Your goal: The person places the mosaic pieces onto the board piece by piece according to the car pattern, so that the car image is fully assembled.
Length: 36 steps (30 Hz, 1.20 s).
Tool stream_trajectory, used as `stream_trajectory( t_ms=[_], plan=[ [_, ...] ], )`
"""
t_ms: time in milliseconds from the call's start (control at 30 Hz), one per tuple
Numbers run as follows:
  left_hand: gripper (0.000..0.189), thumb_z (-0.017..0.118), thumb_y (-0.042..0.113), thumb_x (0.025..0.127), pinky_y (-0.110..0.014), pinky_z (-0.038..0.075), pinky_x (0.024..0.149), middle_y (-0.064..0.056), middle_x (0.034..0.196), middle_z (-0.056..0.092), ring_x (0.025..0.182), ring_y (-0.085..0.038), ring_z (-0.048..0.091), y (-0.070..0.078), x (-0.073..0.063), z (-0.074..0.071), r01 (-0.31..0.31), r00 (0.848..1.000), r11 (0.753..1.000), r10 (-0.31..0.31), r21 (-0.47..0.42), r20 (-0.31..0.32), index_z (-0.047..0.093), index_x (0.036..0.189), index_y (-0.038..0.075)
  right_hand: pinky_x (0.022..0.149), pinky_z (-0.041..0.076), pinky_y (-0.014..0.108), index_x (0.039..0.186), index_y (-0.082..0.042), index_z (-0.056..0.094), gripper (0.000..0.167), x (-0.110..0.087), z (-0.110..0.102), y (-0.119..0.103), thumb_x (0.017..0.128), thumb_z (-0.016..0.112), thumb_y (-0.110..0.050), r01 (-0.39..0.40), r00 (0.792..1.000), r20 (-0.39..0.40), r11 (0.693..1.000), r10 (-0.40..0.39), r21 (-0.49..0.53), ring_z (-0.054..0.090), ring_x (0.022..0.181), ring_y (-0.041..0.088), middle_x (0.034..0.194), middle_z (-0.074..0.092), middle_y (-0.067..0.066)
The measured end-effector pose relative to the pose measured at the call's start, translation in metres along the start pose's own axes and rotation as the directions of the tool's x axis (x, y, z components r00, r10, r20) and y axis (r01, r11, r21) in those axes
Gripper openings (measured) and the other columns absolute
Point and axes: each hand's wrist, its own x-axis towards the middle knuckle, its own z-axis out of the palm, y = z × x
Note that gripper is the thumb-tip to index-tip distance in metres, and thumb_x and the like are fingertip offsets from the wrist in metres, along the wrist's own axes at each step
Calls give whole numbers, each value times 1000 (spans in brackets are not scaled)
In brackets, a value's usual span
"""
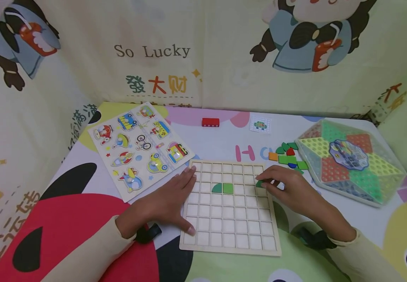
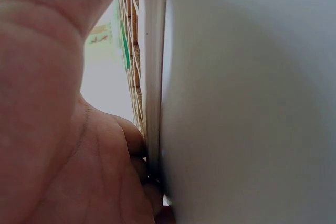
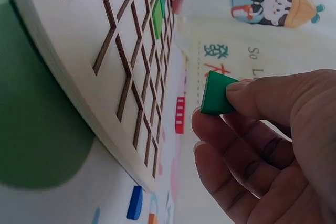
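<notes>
A wooden grid board (image 1: 229,246) lies on the table, with a dark green quarter-round tile (image 1: 217,188) and a light green square tile (image 1: 228,188) side by side in its cells. Along the board's left edge rests my left hand (image 1: 166,199), fingers and thumb spread; the left wrist view shows its palm beside the board's edge (image 2: 154,77). My right hand (image 1: 291,188) pinches a dark green tile (image 3: 216,94) between thumb and fingertips, above the grid's right side.
Loose coloured tiles (image 1: 287,159) lie beyond the board's right corner. At right is a hexagonal game box (image 1: 351,188); at left, a picture puzzle board (image 1: 119,156). A red block (image 1: 210,122) and a small turtle-picture card (image 1: 260,125) lie toward the back, before a printed curtain (image 1: 224,51).
</notes>
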Motion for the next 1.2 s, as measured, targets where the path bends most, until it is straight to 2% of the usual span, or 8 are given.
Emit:
stream_trajectory(
  t_ms=[167, 300, 500, 600, 800, 1067, 1200],
  plan=[
    [132, 82, 64, 59, -48, 15, 116, -14, 162, 4, 147, -31, 2, -1, -1, 1, 7, 1000, 1000, -7, -6, -11, 17, 154, -1, 66, 53, 23, 104, -7, 73, 25, 9, 10, 1, 83, 74, 6, -47, 998, 51, 997, 44, 58, 59, 81, 7, 97, 66, -7],
    [132, 81, 64, 60, -47, 15, 116, -13, 162, 4, 148, -29, 1, -1, -1, 1, 5, 1000, 1000, -5, -8, -9, 16, 154, 0, 65, 53, 24, 104, -7, 73, 24, 14, 17, 2, 84, 72, 6, -51, 996, 78, 996, 45, 77, 58, 80, 7, 96, 65, -7],
    [132, 81, 65, 60, -46, 15, 116, -12, 162, 3, 148, -28, 1, 1, 0, 1, 9, 1000, 1000, -9, -2, -7, 15, 155, 1, 64, 53, 24, 103, -8, 73, 23, 18, 26, -1, 84, 72, 6, -59, 996, 74, 993, 51, 106, 58, 80, 8, 95, 64, -7],
    [132, 81, 64, 60, -45, 14, 116, -11, 163, 3, 148, -28, 1, 1, 0, 2, 14, 1000, 1000, -14, -5, -8, 15, 155, 1, 66, 53, 23, 102, -8, 74, 22, 20, 30, -2, 84, 73, 4, -50, 997, 69, 993, 43, 109, 57, 81, 8, 95, 64, -7],
    [130, 82, 63, 60, -47, 15, 116, -12, 162, 4, 148, -29, 1, 0, 1, 1, 3, 1000, 1000, -3, -7, -9, 17, 154, 0, 69, 52, 24, 103, -11, 74, 18, 25, 36, -5, 88, 72, -3, -81, 988, 142, 988, 62, 132, 58, 82, 8, 94, 64, -9],
    [130, 82, 63, 60, -48, 16, 116, -13, 162, 5, 147, -30, 2, 0, 1, 0, -8, 1000, 1000, 8, -12, -16, 18, 154, 0, 71, 53, 25, 103, -9, 73, 16, 28, 37, -7, 88, 71, -3, -79, 982, 181, 990, 56, 120, 59, 82, 7, 95, 66, -6],
    [131, 82, 62, 60, -47, 15, 116, -12, 162, 5, 148, -29, 2, 0, 1, 0, 5, 1000, 1000, -5, -8, -9, 17, 154, 1, 70, 53, 25, 104, -8, 73, 17, 29, 38, -7, 88, 71, -3, -84, 979, 192, 990, 62, 112, 58, 82, 8, 96, 67, -6]
  ],
)
